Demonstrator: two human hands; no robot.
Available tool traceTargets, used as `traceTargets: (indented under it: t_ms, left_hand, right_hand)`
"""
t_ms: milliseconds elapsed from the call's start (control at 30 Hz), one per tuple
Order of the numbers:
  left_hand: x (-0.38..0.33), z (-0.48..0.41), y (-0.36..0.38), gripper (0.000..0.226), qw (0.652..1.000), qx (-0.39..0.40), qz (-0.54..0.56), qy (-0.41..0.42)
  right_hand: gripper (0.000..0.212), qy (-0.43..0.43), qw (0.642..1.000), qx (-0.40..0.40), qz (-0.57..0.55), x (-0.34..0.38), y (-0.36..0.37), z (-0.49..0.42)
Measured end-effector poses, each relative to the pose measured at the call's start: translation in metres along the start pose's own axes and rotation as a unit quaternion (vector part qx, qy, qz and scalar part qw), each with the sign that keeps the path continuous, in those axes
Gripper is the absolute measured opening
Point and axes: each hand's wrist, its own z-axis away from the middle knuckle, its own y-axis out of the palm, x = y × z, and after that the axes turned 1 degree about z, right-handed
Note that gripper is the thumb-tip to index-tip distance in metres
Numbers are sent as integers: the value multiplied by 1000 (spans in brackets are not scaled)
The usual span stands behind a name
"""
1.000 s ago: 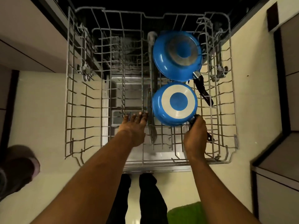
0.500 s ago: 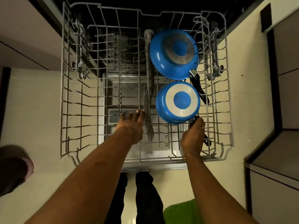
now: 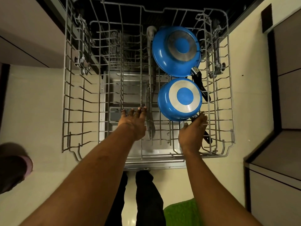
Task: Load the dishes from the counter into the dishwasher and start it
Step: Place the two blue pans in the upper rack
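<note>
The grey wire dishwasher rack (image 3: 78, 101) is pulled out in front of me. Two blue pans lie bottom-up on its right side: a larger pan (image 3: 162, 51) at the back and a smaller pan (image 3: 164, 101) in front of it. My right hand (image 3: 193, 132) lies over the smaller pan's black handle (image 3: 208, 139), fingers stretched toward the pan's rim. My left hand (image 3: 132, 123) hovers over the rack's middle with straight fingers, holding nothing, next to a grey plastic bar (image 3: 150, 128).
Below the rack lies the open steel door with its detergent dispenser (image 3: 116, 114). Cabinets stand at left (image 3: 24, 38) and right (image 3: 276, 185). A green mat (image 3: 180, 212) is by my feet and a dark rounded object (image 3: 13, 167) sits on the floor at left.
The smaller pan has shifted slightly right and settled on the rack. My right hand's fingers have loosened from a curled grip on its handle. The left hand barely moved.
</note>
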Motion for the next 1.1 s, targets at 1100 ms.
traceTargets:
  t_ms: [1100]
  left_hand:
    - [28,268,-24,67,961,-218,96,-142]
  right_hand:
    - [76,-406,890,135,158,161,-141,188]
